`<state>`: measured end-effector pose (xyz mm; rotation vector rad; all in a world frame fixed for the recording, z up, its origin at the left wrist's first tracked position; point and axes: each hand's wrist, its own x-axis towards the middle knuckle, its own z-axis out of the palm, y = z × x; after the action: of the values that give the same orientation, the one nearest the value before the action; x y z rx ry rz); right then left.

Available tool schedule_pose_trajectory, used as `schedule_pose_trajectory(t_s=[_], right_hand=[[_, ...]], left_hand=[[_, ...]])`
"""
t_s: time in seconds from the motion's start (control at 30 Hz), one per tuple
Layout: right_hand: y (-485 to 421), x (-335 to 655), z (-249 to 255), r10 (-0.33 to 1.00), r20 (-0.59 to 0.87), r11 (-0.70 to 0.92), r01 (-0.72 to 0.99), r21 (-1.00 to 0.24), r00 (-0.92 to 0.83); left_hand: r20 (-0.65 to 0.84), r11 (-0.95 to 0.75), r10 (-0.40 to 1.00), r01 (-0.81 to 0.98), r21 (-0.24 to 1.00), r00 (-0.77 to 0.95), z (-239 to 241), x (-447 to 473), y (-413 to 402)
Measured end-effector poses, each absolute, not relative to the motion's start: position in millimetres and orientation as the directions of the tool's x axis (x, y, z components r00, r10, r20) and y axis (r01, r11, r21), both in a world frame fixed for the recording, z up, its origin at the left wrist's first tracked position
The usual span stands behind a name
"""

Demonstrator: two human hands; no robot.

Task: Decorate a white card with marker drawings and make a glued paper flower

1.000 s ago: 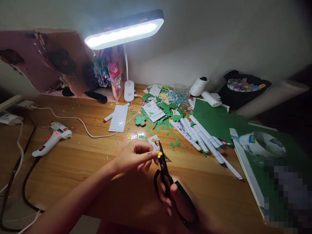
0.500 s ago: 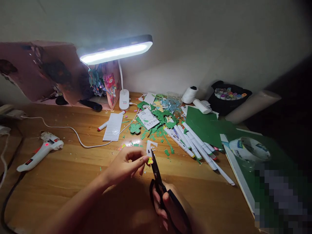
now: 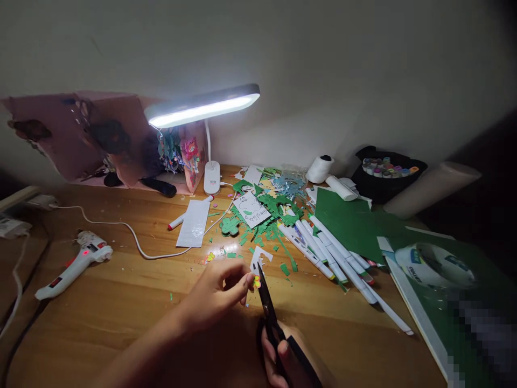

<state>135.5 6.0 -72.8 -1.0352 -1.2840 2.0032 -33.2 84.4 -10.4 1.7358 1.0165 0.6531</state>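
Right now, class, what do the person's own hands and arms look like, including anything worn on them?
The left hand is bare, with no glove visible; the left forearm shows no sleeve, watch or bracelet. The right hand is ungloved too, but its forearm is mostly hidden, so I cannot tell about a sleeve there.

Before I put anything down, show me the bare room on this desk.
Mostly bare wood lies between the glue gun and the left hand; more lies right of the scissors, in front of the markers. Toward the wall it is crowded: green scraps, a drawn-on card, the lamp base.
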Motion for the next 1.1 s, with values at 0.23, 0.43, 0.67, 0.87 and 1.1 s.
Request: schedule_pose_trajectory(t_s=[0.23, 0.43, 0.67, 0.87, 1.1], right_hand=[[2.9, 135.6, -69.2, 0.733, -0.365, -0.48, -0.057, -0.875, -0.574], [0.3, 137.0, -63.7, 0.718, -0.38, -0.517, -0.082, -0.852, -0.584], [-1.3, 134.9, -65.3, 0.727, -0.373, -0.537, -0.14, -0.832, -0.577], [-5.6, 131.1, -72.2, 0.733, -0.437, -0.577, -0.137, -0.805, -0.521], [-7.5, 134.9, -79.6, 0.718, -0.394, -0.574, -0.168, -0.801, -0.573]], left_hand=[[-0.011, -0.147, 0.883, 0.298, 0.943, 0.47, -13.0, -35.4, 85.0], [-0.014, -0.133, 0.887, 0.285, 0.949, 0.462, -11.2, -35.5, 84.7], [-0.016, -0.111, 0.893, 0.254, 0.961, 0.45, -13.8, -35.3, 84.0], [0.082, -0.228, 0.895, 0.293, 0.929, 0.438, -15.2, -34.9, 83.2], [0.142, -0.324, 0.888, 0.375, 0.868, 0.438, -18.2, -36.4, 84.2]])
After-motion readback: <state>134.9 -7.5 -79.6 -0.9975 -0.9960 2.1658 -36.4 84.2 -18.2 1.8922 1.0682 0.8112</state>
